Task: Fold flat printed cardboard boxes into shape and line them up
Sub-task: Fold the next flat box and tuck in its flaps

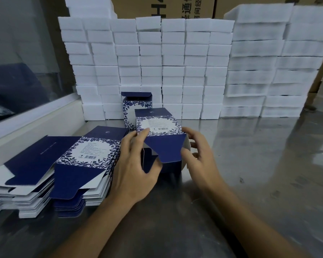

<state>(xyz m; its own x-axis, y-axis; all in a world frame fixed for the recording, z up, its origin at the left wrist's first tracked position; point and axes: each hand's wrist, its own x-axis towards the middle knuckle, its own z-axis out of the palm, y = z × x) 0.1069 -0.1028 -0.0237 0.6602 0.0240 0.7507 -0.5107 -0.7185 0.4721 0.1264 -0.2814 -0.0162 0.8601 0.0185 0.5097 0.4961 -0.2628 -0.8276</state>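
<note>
Your left hand [136, 161] and right hand [198, 155] both pinch the half-formed box [158, 125], long axis pointing away toward the finished box [136, 107] just behind, open flap nearest you.

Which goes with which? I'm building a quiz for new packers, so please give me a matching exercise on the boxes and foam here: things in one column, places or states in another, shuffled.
Things:
1. box in hands
2. finished box
3. flat box stack
4. white foam blocks

States or places:
A. piled like a wall at the back of the table
B. lying unfolded beside the left hand
C. standing upright against the foam
D. bottom flaps open, gripped by the left hand and right hand

Pairs: 1-D, 2-C, 3-B, 4-A
</note>
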